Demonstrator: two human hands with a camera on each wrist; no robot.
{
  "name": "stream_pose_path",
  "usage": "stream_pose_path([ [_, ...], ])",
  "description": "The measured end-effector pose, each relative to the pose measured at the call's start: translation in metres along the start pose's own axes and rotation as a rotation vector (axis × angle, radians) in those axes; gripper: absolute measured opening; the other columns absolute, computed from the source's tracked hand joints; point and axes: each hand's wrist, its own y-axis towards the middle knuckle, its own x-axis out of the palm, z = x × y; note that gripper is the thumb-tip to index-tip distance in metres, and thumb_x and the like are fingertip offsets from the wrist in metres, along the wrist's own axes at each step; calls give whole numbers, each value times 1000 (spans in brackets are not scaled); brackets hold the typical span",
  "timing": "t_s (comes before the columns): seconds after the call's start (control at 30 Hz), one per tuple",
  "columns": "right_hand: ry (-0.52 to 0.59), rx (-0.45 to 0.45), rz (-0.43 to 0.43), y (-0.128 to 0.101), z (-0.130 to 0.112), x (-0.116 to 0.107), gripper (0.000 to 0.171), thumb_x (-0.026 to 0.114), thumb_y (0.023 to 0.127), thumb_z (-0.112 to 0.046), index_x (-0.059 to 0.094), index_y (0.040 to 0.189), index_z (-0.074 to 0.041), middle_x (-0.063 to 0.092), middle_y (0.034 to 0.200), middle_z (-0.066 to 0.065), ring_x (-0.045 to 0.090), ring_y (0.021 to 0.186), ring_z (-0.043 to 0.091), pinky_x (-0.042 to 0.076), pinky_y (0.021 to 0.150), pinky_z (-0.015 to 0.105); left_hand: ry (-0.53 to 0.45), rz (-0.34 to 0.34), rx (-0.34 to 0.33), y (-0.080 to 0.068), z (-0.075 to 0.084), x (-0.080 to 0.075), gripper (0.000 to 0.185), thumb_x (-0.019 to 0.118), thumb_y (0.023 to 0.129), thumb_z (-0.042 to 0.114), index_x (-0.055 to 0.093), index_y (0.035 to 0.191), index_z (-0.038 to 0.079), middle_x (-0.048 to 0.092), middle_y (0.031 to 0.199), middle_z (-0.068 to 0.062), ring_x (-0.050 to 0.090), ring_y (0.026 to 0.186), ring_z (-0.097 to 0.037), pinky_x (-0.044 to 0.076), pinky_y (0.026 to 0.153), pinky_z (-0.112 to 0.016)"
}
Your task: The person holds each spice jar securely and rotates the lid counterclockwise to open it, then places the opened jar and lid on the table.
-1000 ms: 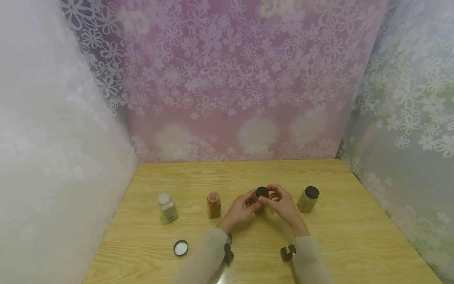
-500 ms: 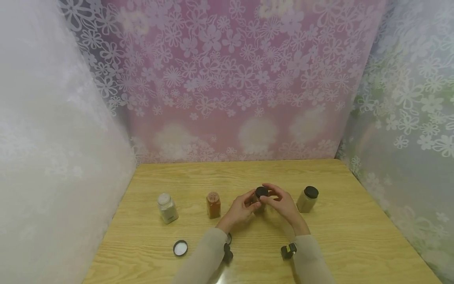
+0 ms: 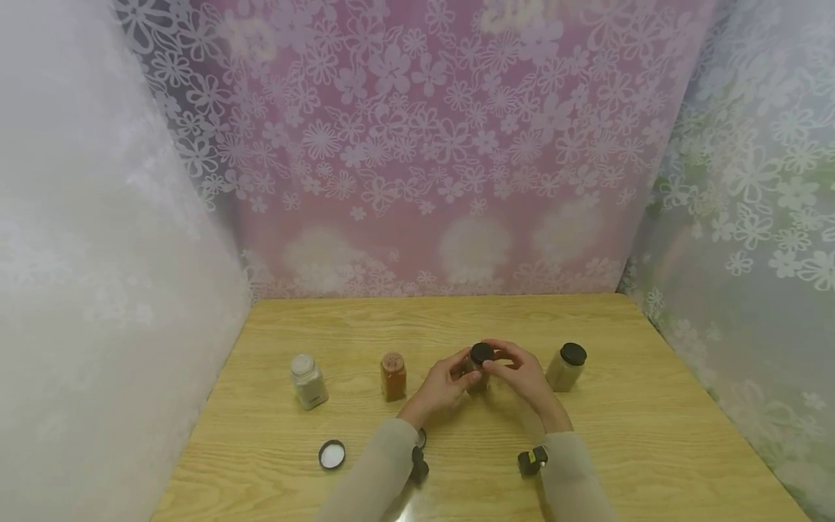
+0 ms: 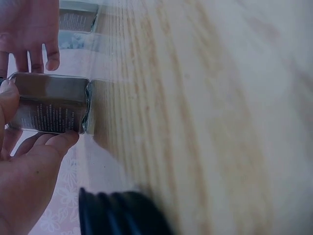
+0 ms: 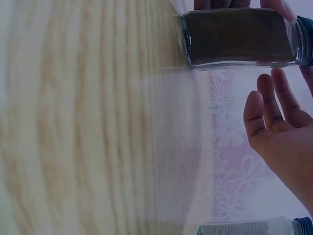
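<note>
Flowered pink sheeting [image 3: 417,181] hangs beyond our wooden worktop [image 3: 476,478]. Right of centre, our left hand [image 3: 449,380] curls its grip around an upright dark jar [image 5: 239,39], while our right hand [image 3: 520,371] pinches its black lid [image 3: 483,353]. We see an orange jar [image 3: 393,380] and a pale jar [image 3: 310,386] to the left, a capped jar [image 3: 565,371] to the right, and a loose lid [image 3: 333,455] near left.

Table [image 3: 652,449]: light wood grain. Pink floral sheet [image 3: 391,145] behind. Standing, left to right: pale-filled jar [image 3: 310,388], orange-filled jar [image 3: 394,383], black-capped jar [image 3: 565,370] at far right. Loose black-rimmed lid [image 3: 333,456], white inside up, lies nearer the camera.
</note>
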Motion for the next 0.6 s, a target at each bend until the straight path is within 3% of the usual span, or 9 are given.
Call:
stream_pose_path([
  [0.13, -1, 27, -10, 0, -3, 1, 53, 71, 103, -25, 55, 152, -13, 56, 155, 15, 55, 129, 30, 50, 101, 36, 10, 6, 9, 1, -1, 0, 61, 62, 108, 31, 41, 163, 18, 53, 159, -17, 55, 144, -35, 50, 116, -49],
  [0.37, -32, 54, 14, -2, -6, 3, 46, 76, 100, -31, 60, 138, -10, 64, 140, 13, 59, 127, 31, 49, 100, 39, 6, 10, 9, 2, -2, 1, 60, 62, 108, 29, 41, 163, 20, 56, 156, -15, 58, 142, -32, 51, 115, -46],
  [0.6, 24, 12, -19, -3, -4, 2, 45, 66, 106, -20, 58, 149, -10, 58, 151, 17, 56, 125, 26, 53, 96, 33, 8, 5, -5, 0, -1, 1, 63, 62, 108, 33, 38, 165, 17, 51, 160, -18, 53, 146, -37, 48, 117, -49],
])
